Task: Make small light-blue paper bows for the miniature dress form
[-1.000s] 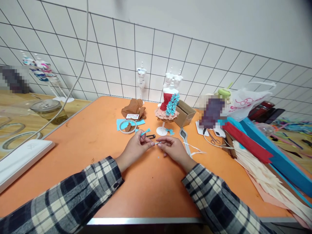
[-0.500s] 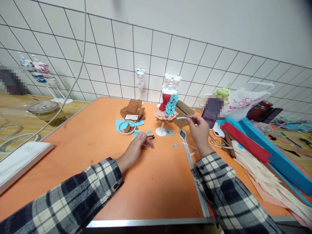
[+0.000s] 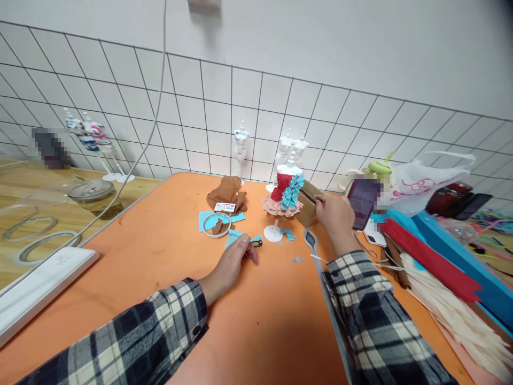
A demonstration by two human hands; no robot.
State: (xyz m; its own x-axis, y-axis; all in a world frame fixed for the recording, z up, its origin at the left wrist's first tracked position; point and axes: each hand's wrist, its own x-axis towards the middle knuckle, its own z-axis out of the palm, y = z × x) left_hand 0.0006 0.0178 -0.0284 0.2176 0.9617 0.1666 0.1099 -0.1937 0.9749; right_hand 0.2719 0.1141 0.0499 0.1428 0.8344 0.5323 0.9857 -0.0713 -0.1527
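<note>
My left hand [image 3: 236, 256] rests on the orange table [image 3: 168, 240] with its fingers curled round a small blue paper piece [image 3: 234, 237], next to a black clip [image 3: 256, 243]. My right hand [image 3: 334, 214] is raised at the open cardboard box [image 3: 308, 200], fingers pinched at its rim; what they hold is too small to name. Just left of the box stands a small white mannequin [image 3: 285, 192] in a red top, peach skirt and blue ruffles.
A brown cloth [image 3: 228, 191], a tape ring [image 3: 217, 224] on blue paper and blue scraps [image 3: 297, 260] lie near the mannequin. Red, blue and cream paper sheets [image 3: 441, 278], a phone [image 3: 363, 200] and a plastic bag [image 3: 425, 179] crowd the right. A glass jar [image 3: 94, 195] and white tray [image 3: 40, 286] sit left.
My hands, together at the table's middle a second ago, have parted. The right hand rose to the cardboard box and now sits at its rim; the left stayed by the black clip.
</note>
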